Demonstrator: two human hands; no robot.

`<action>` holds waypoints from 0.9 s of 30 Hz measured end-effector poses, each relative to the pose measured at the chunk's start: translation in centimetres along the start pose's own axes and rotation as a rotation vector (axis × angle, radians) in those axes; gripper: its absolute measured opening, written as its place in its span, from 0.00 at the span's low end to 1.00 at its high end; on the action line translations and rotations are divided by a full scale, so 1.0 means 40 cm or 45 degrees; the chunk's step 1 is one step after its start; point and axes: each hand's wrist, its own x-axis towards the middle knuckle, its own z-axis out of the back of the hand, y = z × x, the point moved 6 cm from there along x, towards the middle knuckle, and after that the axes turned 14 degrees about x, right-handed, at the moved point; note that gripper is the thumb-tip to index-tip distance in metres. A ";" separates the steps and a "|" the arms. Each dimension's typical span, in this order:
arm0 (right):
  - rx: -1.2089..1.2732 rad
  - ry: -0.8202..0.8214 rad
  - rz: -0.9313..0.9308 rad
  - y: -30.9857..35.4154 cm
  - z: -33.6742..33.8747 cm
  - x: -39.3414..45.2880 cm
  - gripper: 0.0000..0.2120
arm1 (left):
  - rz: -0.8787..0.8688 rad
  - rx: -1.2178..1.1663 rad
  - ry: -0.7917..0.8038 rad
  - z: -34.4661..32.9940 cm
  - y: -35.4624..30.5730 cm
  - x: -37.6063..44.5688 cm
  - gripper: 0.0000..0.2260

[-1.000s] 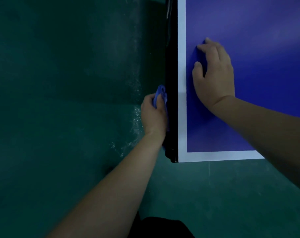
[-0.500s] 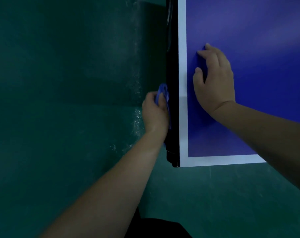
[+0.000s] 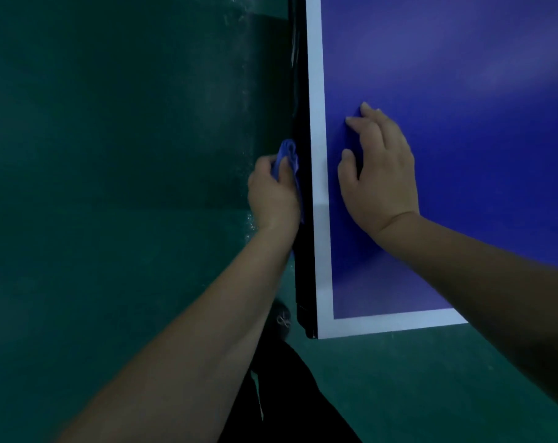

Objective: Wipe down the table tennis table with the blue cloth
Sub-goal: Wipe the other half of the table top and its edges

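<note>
The person stands at the near corner of the table tennis table, looking down its left side. The top is deep blue with a white border line running along the side and across the near end.

The left hand is down beside the table at about nine o'clock from the other hand, pressed against the black side edge of the table. Its fingers are curled round the blue cloth, which bunches out above the knuckles toward twelve o'clock and lies against that black edge. A strip of the cloth also shows between the heel of the hand and the edge.

The right hand rests on the blue top, just inside the white line, at three o'clock from the cloth. Its fingers are spread and only loosely bent, fingertips touching the surface and pointing toward eleven o'clock, the thumb lying apart toward the white line. It holds nothing.

The green floor fills everything to the left and below the table's near end. At six o'clock, between the forearms, dark clothing shows, and above it a dark shoe close to the table's corner.
</note>
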 end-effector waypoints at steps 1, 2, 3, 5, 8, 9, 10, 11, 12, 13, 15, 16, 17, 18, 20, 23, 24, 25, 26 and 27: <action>-0.006 0.009 -0.005 -0.001 -0.002 -0.001 0.20 | 0.010 -0.005 -0.006 0.003 0.016 -0.023 0.04; -0.014 0.018 -0.006 -0.001 -0.004 -0.002 0.20 | 0.012 -0.006 -0.018 0.006 0.021 -0.032 0.04; -0.020 0.026 -0.004 -0.001 -0.006 -0.002 0.20 | -0.005 0.002 -0.034 0.008 0.010 -0.025 0.04; -0.025 0.035 0.004 0.000 -0.007 0.002 0.20 | -0.084 0.022 -0.082 0.014 -0.053 0.025 0.04; -0.022 0.041 0.019 -0.001 -0.003 0.003 0.20 | -0.204 0.026 -0.108 0.015 -0.164 0.118 0.05; -0.017 0.048 0.019 0.000 -0.002 0.004 0.20 | -0.194 0.010 -0.088 0.010 -0.177 0.145 0.05; -0.005 0.055 0.016 0.000 -0.001 0.004 0.20 | -0.146 -0.001 -0.052 0.004 -0.173 0.160 0.06; 0.013 0.062 0.009 -0.001 -0.001 0.002 0.20 | -0.072 0.005 -0.013 -0.002 -0.153 0.159 0.08; 0.033 0.069 0.002 -0.002 -0.001 0.002 0.20 | 0.000 0.011 0.011 -0.004 -0.123 0.144 0.09; 0.057 0.074 -0.007 -0.003 -0.001 0.003 0.20 | 0.043 0.003 0.022 -0.006 -0.089 0.118 0.09; 0.111 0.060 -0.015 -0.004 0.004 0.008 0.19 | 0.008 -0.033 -0.005 0.001 -0.054 0.052 0.06; 0.140 0.040 -0.005 -0.005 0.008 0.018 0.17 | -0.042 -0.063 -0.032 0.008 -0.058 0.031 0.04; 0.162 0.024 0.009 -0.004 0.011 0.035 0.17 | -0.094 -0.097 -0.062 0.015 -0.077 0.031 0.03; 0.168 0.021 0.026 -0.001 0.012 0.060 0.16 | -0.141 -0.121 -0.084 0.020 -0.105 0.050 0.04; 0.129 0.040 0.073 0.006 0.007 0.124 0.16 | -0.204 -0.137 -0.078 0.019 -0.167 0.110 0.04; 0.046 0.031 0.089 0.007 -0.004 0.233 0.17 | -0.162 -0.142 -0.045 -0.003 -0.202 0.213 0.08; 0.039 0.016 0.072 0.005 -0.007 0.268 0.17 | -0.120 -0.140 -0.036 -0.010 -0.191 0.234 0.09; 0.048 0.001 0.046 0.004 -0.011 0.304 0.17 | -0.071 -0.150 -0.030 -0.015 -0.171 0.239 0.09; 0.064 -0.017 0.012 0.002 -0.013 0.339 0.18 | -0.030 -0.169 -0.021 -0.019 -0.148 0.227 0.09; 0.078 -0.037 -0.024 0.000 -0.012 0.375 0.18 | -0.013 -0.186 -0.012 -0.022 -0.129 0.205 0.08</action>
